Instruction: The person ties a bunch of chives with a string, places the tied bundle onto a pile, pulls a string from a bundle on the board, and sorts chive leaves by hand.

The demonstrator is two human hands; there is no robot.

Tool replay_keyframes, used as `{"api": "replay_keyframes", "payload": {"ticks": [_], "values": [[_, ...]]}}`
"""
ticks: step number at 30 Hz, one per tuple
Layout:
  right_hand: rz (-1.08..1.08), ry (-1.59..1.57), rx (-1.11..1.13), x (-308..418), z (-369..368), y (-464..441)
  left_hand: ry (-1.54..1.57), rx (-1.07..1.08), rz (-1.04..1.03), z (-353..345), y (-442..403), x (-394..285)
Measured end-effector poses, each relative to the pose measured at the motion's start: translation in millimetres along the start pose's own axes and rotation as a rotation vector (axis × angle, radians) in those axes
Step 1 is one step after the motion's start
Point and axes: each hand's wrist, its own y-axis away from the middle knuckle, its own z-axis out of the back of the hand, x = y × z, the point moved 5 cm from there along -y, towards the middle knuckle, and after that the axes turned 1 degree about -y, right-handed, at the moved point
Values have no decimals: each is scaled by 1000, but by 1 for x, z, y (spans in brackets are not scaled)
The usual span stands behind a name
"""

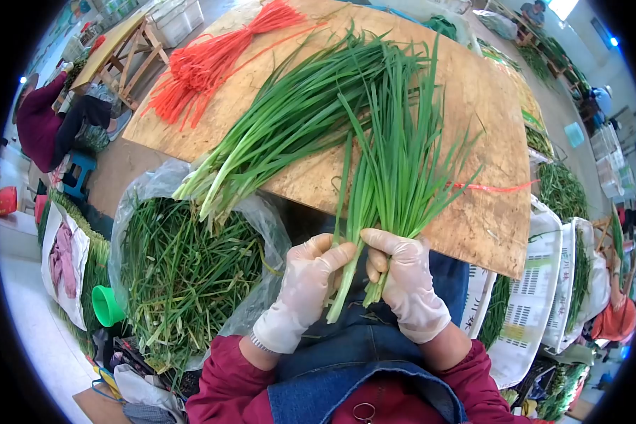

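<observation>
Both my hands wear thin whitish gloves and meet at the near edge of the wooden board (473,233). My left hand (300,283) is closed, its thumb and fingers pinching pale stems of a bunch of garlic chives (396,162). Closed too, my right hand (403,272) grips the same bunch from the other side, stem ends poking out below. The bunch's leaves fan away from me over the board. Left of it lies a loose heap of garlic chives (283,127), white ends toward me. A thin red strip (495,188) lies on the board at right.
A bundle of red strips (212,63) lies at the board's far left. Below, a clear plastic bag (131,212) holds leafy scraps (184,275), beside a green cup (107,306). White plastic crates (526,304) stand at right. Another person (46,120) sits at far left.
</observation>
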Motion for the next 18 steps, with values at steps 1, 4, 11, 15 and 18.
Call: {"api": "replay_keyframes", "payload": {"ticks": [1, 4, 11, 15, 18], "values": [[7, -5, -8, 0, 0, -1, -37, -22, -24, 1, 0, 0], [-2, 43, -39, -3, 0, -2, -101, -101, -108, 7, -1, 3], [21, 41, -104, 0, 5, -8, -40, -123, -226, 8, 5, -5], [23, 31, -111, 2, 7, -11, -187, -56, -324, 23, 35, -38], [6, 60, -91, 3, 4, -10, -352, -379, -617, 82, 94, -66]]}}
